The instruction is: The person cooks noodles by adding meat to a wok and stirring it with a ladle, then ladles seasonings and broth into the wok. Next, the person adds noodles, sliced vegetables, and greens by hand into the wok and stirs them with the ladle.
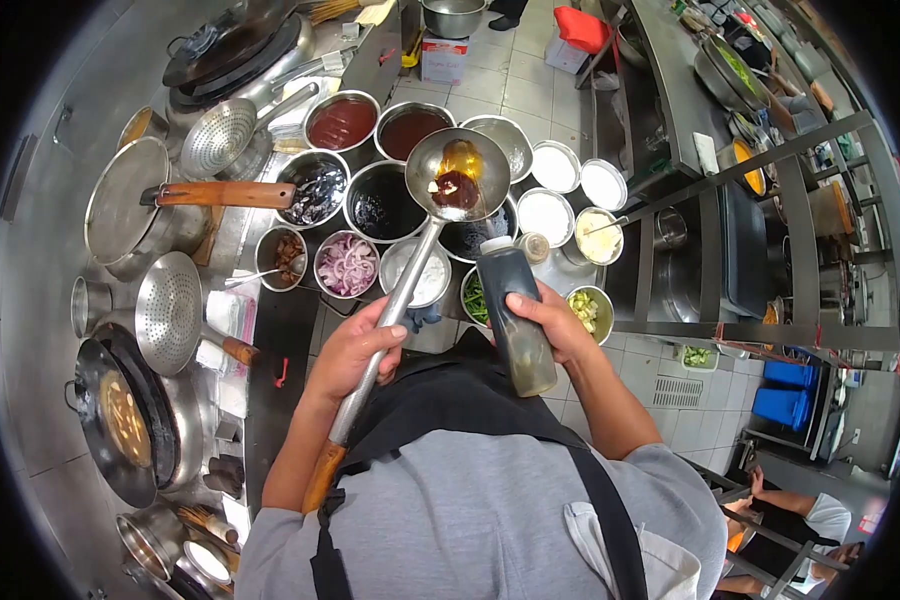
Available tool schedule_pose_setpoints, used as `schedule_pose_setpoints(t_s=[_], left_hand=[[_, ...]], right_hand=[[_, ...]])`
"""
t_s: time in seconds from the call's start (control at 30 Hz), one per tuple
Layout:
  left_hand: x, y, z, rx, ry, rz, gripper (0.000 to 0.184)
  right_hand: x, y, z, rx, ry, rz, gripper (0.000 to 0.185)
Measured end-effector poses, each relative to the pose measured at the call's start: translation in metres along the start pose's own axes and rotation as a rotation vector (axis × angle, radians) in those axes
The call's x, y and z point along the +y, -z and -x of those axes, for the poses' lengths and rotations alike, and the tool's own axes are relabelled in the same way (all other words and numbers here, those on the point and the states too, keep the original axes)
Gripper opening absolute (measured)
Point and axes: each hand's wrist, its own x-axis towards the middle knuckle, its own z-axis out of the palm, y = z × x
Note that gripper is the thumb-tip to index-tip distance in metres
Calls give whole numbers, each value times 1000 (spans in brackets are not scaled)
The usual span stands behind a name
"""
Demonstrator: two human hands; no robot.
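A grey shirt (480, 530) lies nearest, beneath a black apron (440, 390). The left hand (358, 350) has its fingers clamped round a ladle (404, 288), its far bowl (424, 172) holding dark sauce (452, 191) and amber liquid (460, 157). The right hand (554, 322) clamps its fingers on a bottle (520, 348) just right. Sliced onions (346, 263) lie farther left.

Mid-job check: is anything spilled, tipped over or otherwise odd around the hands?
Nothing clearly stands out. Dark sauce and amber liquid sit inside the ladle, held in the left hand; the right hand grips the bottle, and no obvious spill shows nearby.
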Motion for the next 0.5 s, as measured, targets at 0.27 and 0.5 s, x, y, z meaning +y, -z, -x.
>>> schedule_pose_setpoints(t_s=[0.27, 0.5], left_hand=[[-1, -18, 10, -66, 10, 83, 58], [-8, -40, 17, 13, -35, 96, 62]], right_hand=[[2, 38, 22, 244, 525, 366, 85], [40, 97, -9, 738, 724, 350, 81]])
